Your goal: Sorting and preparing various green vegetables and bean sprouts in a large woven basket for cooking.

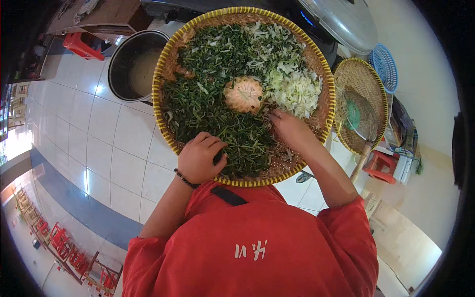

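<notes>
A round woven bamboo tray (160,111) with a yellow-and-dark bound rim lies before me, close against my red shirt. Chopped cooked greens (211,100) cover much of it. Pale shredded cabbage (295,91) is heaped at the right, and a round, ribbed, peach-coloured thing (243,94) sits in the middle. My left hand (203,156) is over the near-left rim with its fingers curled at the greens; its palm is hidden. My right hand (287,124) reaches over the right side, fingertips among thin brownish shreds (284,148); whether they pinch any cannot be seen.
A deep metal pot (128,67) with cloudy liquid stands to the left. Behind the tray, a blue flame (307,18) burns on a stove beneath a large metal vessel (345,26). At the right are a smaller woven tray (356,74) holding a wire strainer (358,113) and a blue plastic basket (384,68).
</notes>
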A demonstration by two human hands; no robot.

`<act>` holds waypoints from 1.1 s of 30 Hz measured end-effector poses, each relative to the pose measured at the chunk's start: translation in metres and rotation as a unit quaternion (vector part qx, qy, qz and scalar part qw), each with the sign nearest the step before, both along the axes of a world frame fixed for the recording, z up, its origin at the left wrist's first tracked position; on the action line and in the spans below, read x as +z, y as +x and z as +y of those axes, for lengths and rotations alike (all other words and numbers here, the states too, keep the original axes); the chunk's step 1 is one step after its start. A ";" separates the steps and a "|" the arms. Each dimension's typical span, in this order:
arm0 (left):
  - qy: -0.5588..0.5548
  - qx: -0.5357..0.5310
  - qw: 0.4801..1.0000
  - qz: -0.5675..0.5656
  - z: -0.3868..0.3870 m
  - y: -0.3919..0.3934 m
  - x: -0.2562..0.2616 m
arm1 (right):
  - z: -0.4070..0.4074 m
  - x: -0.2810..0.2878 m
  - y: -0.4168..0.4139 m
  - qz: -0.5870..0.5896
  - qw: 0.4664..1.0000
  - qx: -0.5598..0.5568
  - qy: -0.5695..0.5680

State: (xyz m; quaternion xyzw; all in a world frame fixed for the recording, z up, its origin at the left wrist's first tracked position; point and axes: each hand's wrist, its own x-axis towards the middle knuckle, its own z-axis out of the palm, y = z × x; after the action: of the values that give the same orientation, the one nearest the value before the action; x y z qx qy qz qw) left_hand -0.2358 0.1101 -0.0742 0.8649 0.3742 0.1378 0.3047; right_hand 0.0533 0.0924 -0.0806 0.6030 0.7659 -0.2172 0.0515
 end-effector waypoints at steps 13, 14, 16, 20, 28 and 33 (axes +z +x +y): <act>0.007 -0.002 1.000 -0.010 0.000 -0.003 -0.002 | -0.004 0.004 0.011 -0.015 0.999 0.020 -0.046; 0.004 -0.002 1.000 -0.005 -0.001 -0.003 -0.002 | -0.002 -0.001 0.010 0.014 1.000 0.023 0.005; 0.003 -0.004 1.000 0.000 0.000 -0.002 -0.002 | 0.001 -0.012 0.007 0.044 0.997 0.025 0.059; 0.003 -0.009 1.000 -0.001 -0.001 -0.003 -0.004 | -0.003 -0.025 0.002 0.007 0.996 0.081 0.029; 0.010 -0.002 1.000 -0.013 -0.003 -0.004 -0.003 | -0.020 0.030 0.018 0.030 0.999 0.005 -0.022; 0.005 -0.007 1.000 -0.011 -0.002 -0.003 -0.002 | -0.037 0.022 0.019 -0.104 0.982 -0.078 -0.138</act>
State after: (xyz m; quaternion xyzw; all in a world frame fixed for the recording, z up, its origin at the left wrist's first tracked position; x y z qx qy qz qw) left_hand -0.2387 0.1083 -0.0759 0.8676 0.3637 0.1474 0.3055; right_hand 0.0722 0.0553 -0.0587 0.6675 0.6696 -0.2599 0.1962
